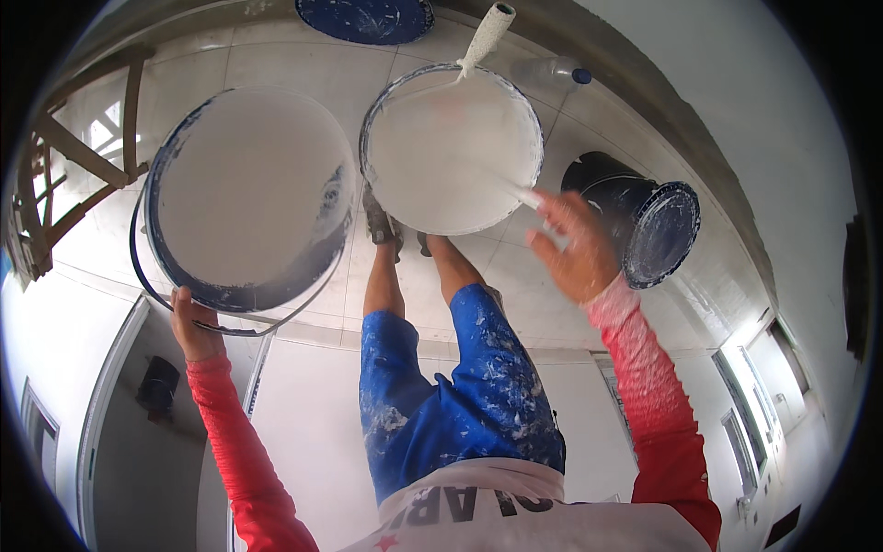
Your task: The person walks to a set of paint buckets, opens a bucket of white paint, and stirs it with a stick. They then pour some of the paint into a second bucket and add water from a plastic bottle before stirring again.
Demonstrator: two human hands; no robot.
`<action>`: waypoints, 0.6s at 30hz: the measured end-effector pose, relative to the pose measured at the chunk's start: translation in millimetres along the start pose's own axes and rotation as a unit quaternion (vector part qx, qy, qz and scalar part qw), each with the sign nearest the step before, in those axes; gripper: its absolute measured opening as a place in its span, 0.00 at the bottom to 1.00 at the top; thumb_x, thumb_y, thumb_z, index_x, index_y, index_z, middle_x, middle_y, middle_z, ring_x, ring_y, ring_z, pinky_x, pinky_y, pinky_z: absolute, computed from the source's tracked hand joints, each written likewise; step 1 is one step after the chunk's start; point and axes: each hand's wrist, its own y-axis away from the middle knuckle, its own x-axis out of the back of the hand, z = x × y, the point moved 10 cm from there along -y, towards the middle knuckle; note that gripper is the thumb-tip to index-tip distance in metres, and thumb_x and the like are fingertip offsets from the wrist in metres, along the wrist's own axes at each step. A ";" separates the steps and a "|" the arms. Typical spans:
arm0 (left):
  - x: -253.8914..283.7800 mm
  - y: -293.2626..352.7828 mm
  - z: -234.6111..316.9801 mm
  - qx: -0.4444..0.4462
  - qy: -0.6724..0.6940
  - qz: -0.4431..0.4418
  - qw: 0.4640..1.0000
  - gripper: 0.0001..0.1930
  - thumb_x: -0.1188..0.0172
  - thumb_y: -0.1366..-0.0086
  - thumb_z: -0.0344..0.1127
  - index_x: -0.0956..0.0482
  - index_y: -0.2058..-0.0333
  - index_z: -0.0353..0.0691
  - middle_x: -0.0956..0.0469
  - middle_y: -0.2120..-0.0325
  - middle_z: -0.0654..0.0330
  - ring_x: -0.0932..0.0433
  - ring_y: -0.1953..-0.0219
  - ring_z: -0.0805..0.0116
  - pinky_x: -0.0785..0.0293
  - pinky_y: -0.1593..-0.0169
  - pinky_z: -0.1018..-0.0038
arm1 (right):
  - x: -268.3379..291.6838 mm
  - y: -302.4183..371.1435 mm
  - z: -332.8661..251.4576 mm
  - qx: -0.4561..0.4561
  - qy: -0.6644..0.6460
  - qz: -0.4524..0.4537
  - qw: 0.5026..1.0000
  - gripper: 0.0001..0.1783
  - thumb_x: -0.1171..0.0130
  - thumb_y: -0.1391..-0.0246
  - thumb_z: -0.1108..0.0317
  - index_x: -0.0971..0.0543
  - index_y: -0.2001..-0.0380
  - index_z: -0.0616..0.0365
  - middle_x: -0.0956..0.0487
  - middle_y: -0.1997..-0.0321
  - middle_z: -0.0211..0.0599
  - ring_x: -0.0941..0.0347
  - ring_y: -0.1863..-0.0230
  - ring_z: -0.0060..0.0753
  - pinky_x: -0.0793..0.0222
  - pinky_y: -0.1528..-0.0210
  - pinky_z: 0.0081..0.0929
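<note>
At the left, a large dark blue bucket (308, 276) holds whitish paint (248, 184). My left hand (195, 327) is closed on its near-left edge, beside the wire handle; most of the fingers are hidden. To the right stands a second bucket (541, 152), its rim smeared, filled with white paint (441, 152). Over this one my right hand (578, 244), slightly blurred, grips a pale stick-like handle (527, 195). The handle's far end points into the paint and I cannot make out its kind. A white paint roller (487, 39) rests across the far rim.
A dark bucket (602, 184) lies at the right with a paint-stained round end showing. Beyond the paint are a clear bottle (547, 71) with a blue cap and a blue lid (366, 18). A wooden frame (83, 152) stands at the far left. A wall runs along the right.
</note>
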 end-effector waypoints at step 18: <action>-35.6 -90.2 -201.4 -0.028 0.425 0.291 0.857 0.46 0.44 0.48 0.65 0.32 0.44 0.26 0.29 0.46 0.38 0.26 0.45 0.42 0.28 0.39 0.47 | -81.1 -372.0 110.1 0.194 0.343 -0.133 0.910 0.33 0.32 0.51 0.68 0.26 0.40 0.46 0.24 0.47 0.43 0.25 0.50 0.46 0.27 0.45 0.39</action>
